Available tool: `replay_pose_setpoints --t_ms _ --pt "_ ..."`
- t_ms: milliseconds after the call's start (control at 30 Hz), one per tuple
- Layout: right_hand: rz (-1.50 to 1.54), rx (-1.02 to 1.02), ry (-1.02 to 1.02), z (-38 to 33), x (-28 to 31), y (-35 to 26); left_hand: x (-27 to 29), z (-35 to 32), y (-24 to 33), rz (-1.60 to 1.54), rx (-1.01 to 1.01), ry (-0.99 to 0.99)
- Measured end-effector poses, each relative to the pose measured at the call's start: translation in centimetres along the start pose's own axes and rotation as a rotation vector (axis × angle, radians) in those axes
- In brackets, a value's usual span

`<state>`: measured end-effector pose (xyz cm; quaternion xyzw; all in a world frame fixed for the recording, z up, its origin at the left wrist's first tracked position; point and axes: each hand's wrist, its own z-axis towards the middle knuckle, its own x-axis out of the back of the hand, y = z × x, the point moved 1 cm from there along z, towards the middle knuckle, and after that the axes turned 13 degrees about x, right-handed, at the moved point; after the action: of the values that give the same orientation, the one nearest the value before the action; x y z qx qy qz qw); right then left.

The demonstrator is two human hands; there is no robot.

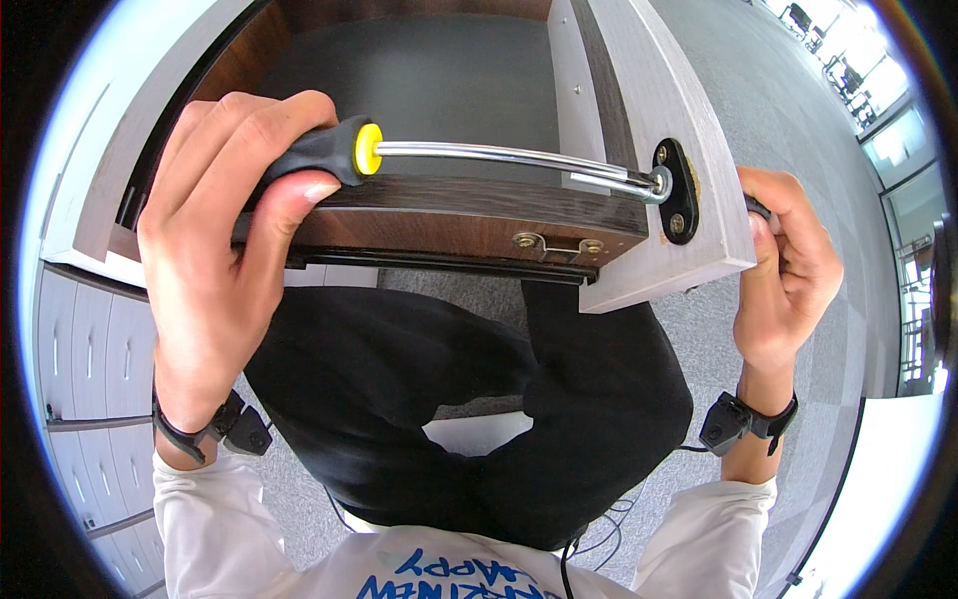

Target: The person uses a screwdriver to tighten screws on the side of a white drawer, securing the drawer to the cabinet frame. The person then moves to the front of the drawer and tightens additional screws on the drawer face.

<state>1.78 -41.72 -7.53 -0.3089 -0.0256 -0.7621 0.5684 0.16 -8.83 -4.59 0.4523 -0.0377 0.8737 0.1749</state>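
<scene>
My left hand is wrapped round the black handle of a screwdriver with a yellow collar. Its long metal shaft runs to the right, and its tip meets a round metal screw or fitting at a black oval plate. This plate sits on the inner face of a pale wood-grain drawer front, with a screw at each end. On the outer side, my right hand is closed round a small black knob or handle, partly hidden by its fingers.
The drawer stands pulled out, with dark brown sides and a grey bottom. A black slide rail runs beneath its near side. More pale drawers are at the left. My black-trousered legs are below, with thin cables on the grey carpet.
</scene>
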Motion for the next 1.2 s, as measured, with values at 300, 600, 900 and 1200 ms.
replay_pose_setpoints --t_ms 300,600,900,1200 --pt "-0.006 -0.042 -0.011 -0.3 -0.1 -0.2 -0.8 -0.3 -0.5 -0.031 -0.084 0.08" --pt "-0.026 -0.046 -0.003 -0.7 -0.4 0.1 -1.7 -0.5 -0.8 -0.052 -0.128 0.157" --pt "-0.005 -0.147 -0.04 -0.7 -0.1 -0.7 -1.2 -0.6 -0.4 -0.077 -0.068 0.113" --pt "-0.042 -0.274 -0.081 -0.2 -0.3 -2.2 2.4 -8.1 -1.0 -0.003 0.117 0.21"
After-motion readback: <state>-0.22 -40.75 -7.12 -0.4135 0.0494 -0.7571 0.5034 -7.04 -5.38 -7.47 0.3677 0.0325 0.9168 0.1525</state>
